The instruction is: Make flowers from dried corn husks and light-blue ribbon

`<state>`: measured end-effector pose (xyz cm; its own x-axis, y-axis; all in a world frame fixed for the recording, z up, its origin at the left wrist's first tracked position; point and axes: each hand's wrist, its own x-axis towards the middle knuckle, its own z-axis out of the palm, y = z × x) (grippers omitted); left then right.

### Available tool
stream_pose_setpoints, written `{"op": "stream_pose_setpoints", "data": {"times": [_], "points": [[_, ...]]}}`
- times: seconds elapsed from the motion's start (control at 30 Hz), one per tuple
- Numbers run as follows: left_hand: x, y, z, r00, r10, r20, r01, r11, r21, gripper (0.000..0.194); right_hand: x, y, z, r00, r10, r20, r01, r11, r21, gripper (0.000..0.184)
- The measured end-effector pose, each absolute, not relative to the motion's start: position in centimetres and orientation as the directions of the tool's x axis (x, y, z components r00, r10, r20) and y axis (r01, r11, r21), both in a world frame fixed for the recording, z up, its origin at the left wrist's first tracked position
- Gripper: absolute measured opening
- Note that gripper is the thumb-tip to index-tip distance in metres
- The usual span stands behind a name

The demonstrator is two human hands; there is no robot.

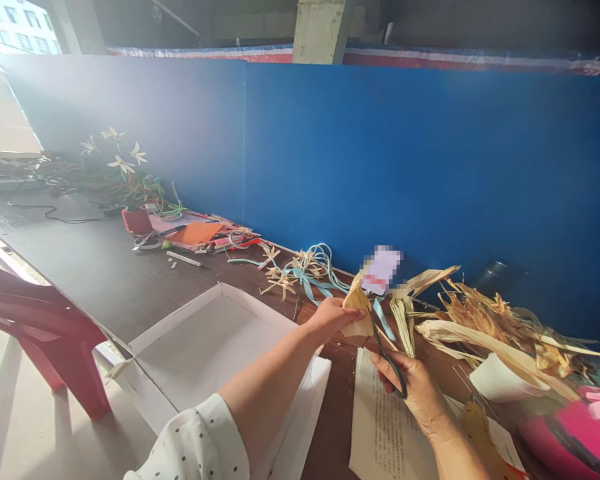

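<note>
Between the fingers and thumb of my left hand [334, 317] is a pale yellow piece of dried corn husk [359, 310]. My right hand [410, 383] grips a pair of dark-handled scissors [395, 369], fingers through the handle. The scissor blades point up and away, right at the edge of the husk piece; whether they touch it I cannot tell. Beneath my right hand lies a sheet of printed paper [383, 427]. More dried husks [485, 310] are heaped to the right, beside a white cup [505, 379].
A shallow white cardboard box [205, 340] lies left of my arm. Light blue ribbons and husk flowers [283, 283] rest by the blue partition [405, 167], near a blurred-out phone-like object [381, 269]. Coloured paper [197, 233] is further left, a red plastic chair [45, 333] nearby, a pink bag [575, 433] at right.
</note>
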<state>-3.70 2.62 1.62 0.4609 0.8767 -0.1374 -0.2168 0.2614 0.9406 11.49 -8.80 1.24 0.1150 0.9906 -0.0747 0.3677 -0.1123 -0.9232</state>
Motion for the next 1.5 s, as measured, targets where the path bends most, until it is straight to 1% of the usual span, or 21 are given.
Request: {"op": "stream_pose_setpoints", "data": {"times": [0.2, 0.4, 0.53, 0.77, 0.87, 1.0, 1.2, 1.33, 1.5], "points": [[-3.5, 2.6, 1.3, 0.463, 0.874, -0.148, -0.216, 0.273, 0.938, 0.030, 12.1, -8.4, 0.0, 0.130, 0.989, -0.070, 0.333, -0.110, -0.937, 0.035], [-3.2, 2.8, 0.4, 0.483, 0.867, -0.122, -0.229, 0.259, 0.938, 0.034, 12.3, -8.4, -0.4, 0.151, 0.986, -0.071, 0.325, -0.117, -0.938, 0.026], [-3.3, 2.8, 0.4, 0.503, 0.859, -0.099, -0.229, 0.242, 0.943, 0.037, 12.0, -8.4, -0.1, 0.179, 0.981, -0.071, 0.315, -0.126, -0.941, 0.030], [-3.8, 3.0, 0.3, 0.620, 0.784, -0.027, -0.248, 0.229, 0.941, 0.038, 11.5, -8.7, 0.7, 0.221, 0.972, -0.076, 0.321, -0.146, -0.936, 0.038], [-3.9, 3.2, 0.2, 0.664, 0.746, -0.060, -0.191, 0.247, 0.950, 0.040, 11.5, -8.7, 0.9, 0.208, 0.975, -0.084, 0.324, -0.149, -0.934, 0.039], [-3.9, 3.3, 0.2, 0.641, 0.758, -0.122, -0.116, 0.253, 0.960, 0.044, 11.7, -8.6, 0.8, 0.194, 0.977, -0.084, 0.342, -0.148, -0.928, 0.041], [-3.7, 3.5, -0.3, 0.619, 0.777, -0.117, -0.149, 0.262, 0.953, 0.049, 11.8, -8.5, 0.5, 0.203, 0.977, -0.072, 0.355, -0.142, -0.924, 0.043], [-3.8, 3.4, -0.2, 0.621, 0.775, -0.116, -0.142, 0.257, 0.956, 0.048, 11.9, -8.6, 0.4, 0.195, 0.979, -0.057, 0.372, -0.128, -0.919, 0.043], [-3.9, 3.2, 0.2, 0.620, 0.774, -0.126, -0.149, 0.274, 0.950, 0.045, 12.1, -8.4, 0.1, 0.193, 0.979, -0.067, 0.360, -0.135, -0.923, 0.037]]}}
